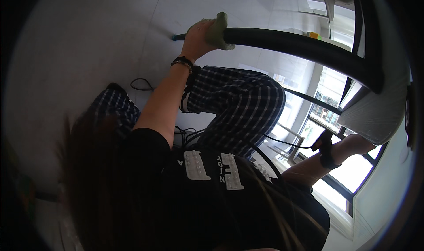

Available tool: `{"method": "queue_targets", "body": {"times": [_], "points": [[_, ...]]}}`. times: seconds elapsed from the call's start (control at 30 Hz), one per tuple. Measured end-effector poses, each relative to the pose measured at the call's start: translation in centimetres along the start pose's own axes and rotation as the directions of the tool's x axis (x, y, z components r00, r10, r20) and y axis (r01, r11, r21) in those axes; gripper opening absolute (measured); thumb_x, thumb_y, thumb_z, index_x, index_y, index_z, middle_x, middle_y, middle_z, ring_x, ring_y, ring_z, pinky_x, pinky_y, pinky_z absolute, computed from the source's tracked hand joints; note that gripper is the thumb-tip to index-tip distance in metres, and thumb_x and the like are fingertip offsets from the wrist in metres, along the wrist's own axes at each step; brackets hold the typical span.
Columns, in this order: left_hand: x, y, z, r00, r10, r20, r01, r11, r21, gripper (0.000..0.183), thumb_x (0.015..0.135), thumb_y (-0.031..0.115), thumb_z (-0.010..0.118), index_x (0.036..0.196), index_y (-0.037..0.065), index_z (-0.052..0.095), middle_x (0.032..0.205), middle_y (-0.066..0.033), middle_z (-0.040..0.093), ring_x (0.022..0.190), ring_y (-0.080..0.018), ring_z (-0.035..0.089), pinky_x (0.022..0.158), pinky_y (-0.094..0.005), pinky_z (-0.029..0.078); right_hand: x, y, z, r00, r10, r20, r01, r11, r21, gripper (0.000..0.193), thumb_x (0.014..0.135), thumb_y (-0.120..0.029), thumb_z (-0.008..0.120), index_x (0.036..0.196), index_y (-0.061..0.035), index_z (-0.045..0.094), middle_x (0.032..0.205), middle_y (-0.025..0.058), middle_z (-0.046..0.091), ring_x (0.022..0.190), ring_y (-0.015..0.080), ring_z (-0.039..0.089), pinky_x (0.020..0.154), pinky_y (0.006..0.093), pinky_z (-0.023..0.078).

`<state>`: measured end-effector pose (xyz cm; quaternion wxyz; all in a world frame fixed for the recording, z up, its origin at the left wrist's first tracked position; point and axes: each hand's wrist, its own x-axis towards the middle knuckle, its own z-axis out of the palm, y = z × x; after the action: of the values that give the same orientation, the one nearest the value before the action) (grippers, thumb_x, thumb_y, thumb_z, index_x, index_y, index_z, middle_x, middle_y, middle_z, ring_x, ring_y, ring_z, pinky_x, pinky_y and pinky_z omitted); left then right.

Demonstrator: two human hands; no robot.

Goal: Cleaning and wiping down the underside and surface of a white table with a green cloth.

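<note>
The left hand's (197, 35) fingers close a green cloth (217, 31) around the black leg (300, 47), far and right of the knees (271, 92). The right hand (357, 143) meets a white panel (375, 118); its fingers are hidden, grip unclear. A loose hold there could let the panel tip.

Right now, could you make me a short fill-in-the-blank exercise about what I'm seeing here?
1. The left hand holds a cloth coloured ____.
2. That cloth touches a long furniture leg coloured ____.
3. The beaded bracelet is on the ____ wrist.
4. The checked trousers are dark with ____ lines.

Missing words: green; black; left; white.
</note>
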<state>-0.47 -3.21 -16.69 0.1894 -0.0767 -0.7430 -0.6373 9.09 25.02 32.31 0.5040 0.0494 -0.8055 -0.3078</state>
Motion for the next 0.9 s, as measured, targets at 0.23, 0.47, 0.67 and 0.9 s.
{"method": "queue_targets", "body": {"times": [0.23, 0.47, 0.67, 0.9], "points": [[-2.9, -5.1, -1.7, 0.941, -0.325, 0.093, 0.311, 0.94, 0.142, 0.06, 0.069, 0.021, 0.083, 0.123, 0.009, 0.057, 0.114, -0.012, 0.065, 0.11, -0.0322, 0.059, 0.094, -0.0423, 0.049, -0.5, -0.5, -0.9, 0.992, 0.121, 0.024, -0.121, 0.993, -0.016, 0.031, 0.103, -0.02, 0.045, 0.11, 0.0073, 0.057, 0.095, 0.0153, 0.069, 0.076, 0.0241, 0.071, 0.065, 0.0333, 0.058], [-5.3, -9.0, -1.8, 0.937, -0.337, -0.096, 0.34, 0.94, 0.026, 0.047, 0.078, 0.017, 0.074, 0.121, 0.006, 0.059, 0.114, -0.0145, 0.064, 0.11, -0.0338, 0.059, 0.094, -0.0416, 0.048, -0.3, -1.1, -1.2, 0.989, 0.147, 0.005, -0.147, 0.989, -0.028, 0.031, 0.103, -0.02, 0.045, 0.111, 0.0074, 0.057, 0.096, 0.0153, 0.069, 0.078, 0.0242, 0.071, 0.065, 0.0329, 0.059], [-2.9, -5.4, -3.6, 0.722, -0.66, 0.208, 0.644, 0.751, 0.146, 0.037, 0.085, 0.027, 0.068, 0.111, 0.001, 0.062, 0.108, -0.0166, 0.066, 0.101, -0.0317, 0.063, 0.086, -0.0403, 0.051, -0.7, -1.9, -1.8, 0.989, 0.148, -0.021, -0.149, 0.987, -0.054, 0.031, 0.103, -0.02, 0.045, 0.112, 0.0074, 0.057, 0.098, 0.0153, 0.069, 0.079, 0.0243, 0.071, 0.066, 0.0326, 0.059], [-3.7, -2.8, -2.8, 0.975, -0.199, 0.097, 0.167, 0.949, 0.268, 0.053, 0.069, 0.026, 0.083, 0.112, 0.005, 0.06, 0.108, -0.0129, 0.066, 0.101, -0.0325, 0.063, 0.085, -0.0423, 0.053, -1.3, -3.4, -1.6, 0.983, 0.18, -0.038, -0.181, 0.983, -0.036, 0.031, 0.102, -0.019, 0.045, 0.113, 0.0075, 0.056, 0.099, 0.0154, 0.069, 0.081, 0.0244, 0.071, 0.067, 0.0322, 0.059]]}}
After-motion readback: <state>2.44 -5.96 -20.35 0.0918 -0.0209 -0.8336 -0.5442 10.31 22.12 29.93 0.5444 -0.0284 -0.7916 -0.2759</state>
